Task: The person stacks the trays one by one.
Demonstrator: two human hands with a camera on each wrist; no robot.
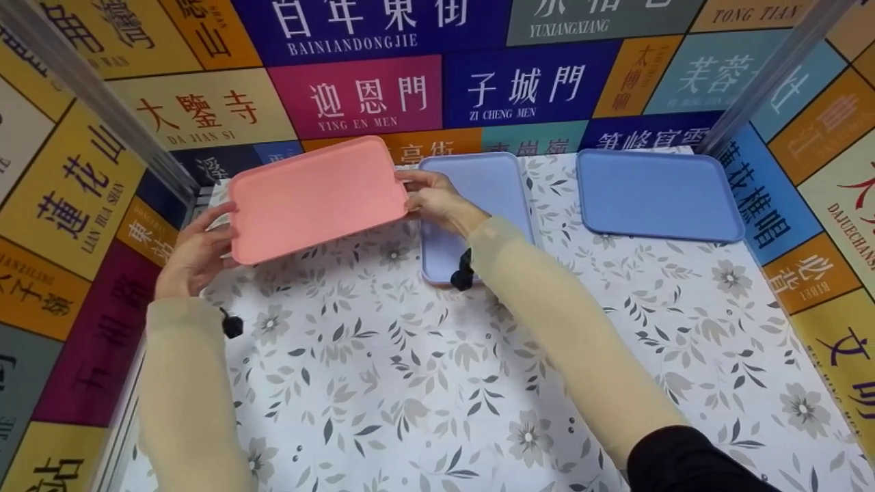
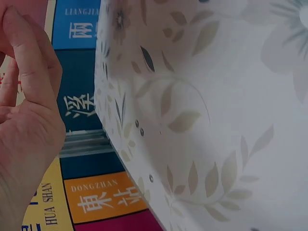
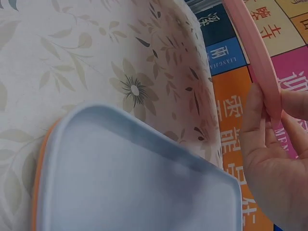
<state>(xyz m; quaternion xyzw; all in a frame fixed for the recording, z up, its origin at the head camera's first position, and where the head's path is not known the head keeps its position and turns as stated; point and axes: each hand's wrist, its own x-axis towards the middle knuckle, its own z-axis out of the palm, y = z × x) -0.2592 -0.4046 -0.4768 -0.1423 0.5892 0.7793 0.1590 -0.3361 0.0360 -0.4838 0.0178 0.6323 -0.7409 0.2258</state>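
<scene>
A pink rectangular tray (image 1: pixel 318 201) is held up off the table at the back left, its right end higher in the head view. My left hand (image 1: pixel 188 256) grips its left edge. At the opposite edge my right hand (image 1: pixel 441 201) pinches the rim between thumb and fingers, plainly seen in the right wrist view, where the pink tray (image 3: pixel 262 57) appears edge-on. Below my right hand lies a lavender-blue tray (image 1: pixel 437 253), partly hidden by the hand and forearm. An orange edge (image 3: pixel 41 168) shows under that tray in the right wrist view.
A darker blue tray (image 1: pixel 660 195) lies at the back right. The white tablecloth (image 1: pixel 383 383) carries grey leaves and flowers. Upright panels with coloured name signs (image 1: pixel 369 96) enclose the back and sides, with clear posts (image 1: pixel 772 75) at the back corners.
</scene>
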